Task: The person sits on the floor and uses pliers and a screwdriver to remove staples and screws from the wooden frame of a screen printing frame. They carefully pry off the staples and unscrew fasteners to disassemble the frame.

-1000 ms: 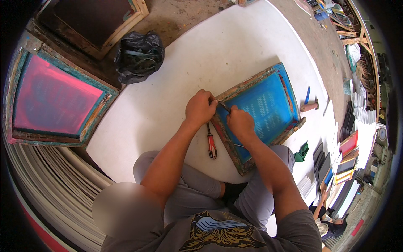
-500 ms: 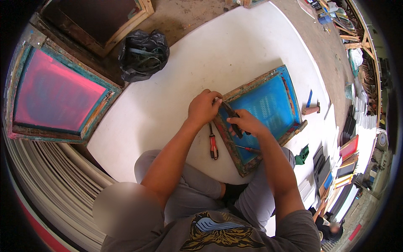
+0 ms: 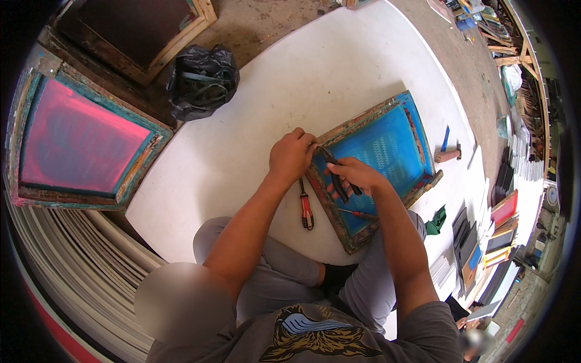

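Left hand [image 3: 292,157] gripping frame [image 3: 375,163], right hand [image 3: 354,175] perhaps closing pliers [image 3: 336,175]

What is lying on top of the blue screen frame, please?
On the blue frame lie the right hand, gripping dark pliers, and a thin red-handled tool. The left hand covers the frame's corner, so whatever the pliers grip is hidden.

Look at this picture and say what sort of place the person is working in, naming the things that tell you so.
Probably a screen-printing workshop. A wooden frame with blue mesh lies on the white board, a larger wooden frame with pink mesh rests beside it, and stacked frames and boards crowd the right side.
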`<state>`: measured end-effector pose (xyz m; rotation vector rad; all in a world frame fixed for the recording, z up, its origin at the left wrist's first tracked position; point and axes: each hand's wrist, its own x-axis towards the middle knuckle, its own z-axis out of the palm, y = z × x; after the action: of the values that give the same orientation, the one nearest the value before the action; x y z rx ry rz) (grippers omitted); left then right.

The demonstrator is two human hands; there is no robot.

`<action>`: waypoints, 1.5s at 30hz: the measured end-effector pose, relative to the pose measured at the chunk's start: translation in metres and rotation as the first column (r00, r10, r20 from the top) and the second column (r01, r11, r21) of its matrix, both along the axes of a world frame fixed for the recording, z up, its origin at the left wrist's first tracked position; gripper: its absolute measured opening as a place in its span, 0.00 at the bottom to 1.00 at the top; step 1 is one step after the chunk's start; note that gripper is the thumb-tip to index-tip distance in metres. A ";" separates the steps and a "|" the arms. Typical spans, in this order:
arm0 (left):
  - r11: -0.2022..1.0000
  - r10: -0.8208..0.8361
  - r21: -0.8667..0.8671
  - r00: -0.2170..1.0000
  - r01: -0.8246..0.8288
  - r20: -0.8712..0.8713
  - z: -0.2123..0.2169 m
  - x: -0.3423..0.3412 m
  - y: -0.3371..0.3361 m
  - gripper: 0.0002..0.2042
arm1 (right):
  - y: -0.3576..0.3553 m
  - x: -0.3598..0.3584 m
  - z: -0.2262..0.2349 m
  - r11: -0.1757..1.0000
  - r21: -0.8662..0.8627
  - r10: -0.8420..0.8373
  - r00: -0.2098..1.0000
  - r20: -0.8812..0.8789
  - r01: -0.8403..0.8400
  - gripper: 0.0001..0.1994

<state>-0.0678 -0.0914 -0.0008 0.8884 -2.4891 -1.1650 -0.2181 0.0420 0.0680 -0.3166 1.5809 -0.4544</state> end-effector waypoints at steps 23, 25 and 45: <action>0.989 0.002 0.149 0.996 -0.015 0.089 0.000 0.001 -0.007 0.10 | 0.012 0.071 -0.016 0.665 -0.025 -0.742 0.664 0.099 0.747 0.12; 0.987 0.015 0.155 0.995 -0.030 0.100 -0.002 0.001 -0.006 0.10 | 0.009 0.085 -0.016 0.593 -0.025 -0.800 0.593 0.088 0.805 0.12; 0.955 0.028 0.295 0.999 -0.035 0.027 -0.012 0.005 -0.018 0.13 | -0.042 0.140 -0.051 0.304 0.054 -0.940 0.290 0.179 0.951 0.09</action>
<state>-0.0624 -0.1098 -0.0124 1.0152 -2.3442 -1.5530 -0.0779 0.0002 0.0173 0.7271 1.4175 -1.4429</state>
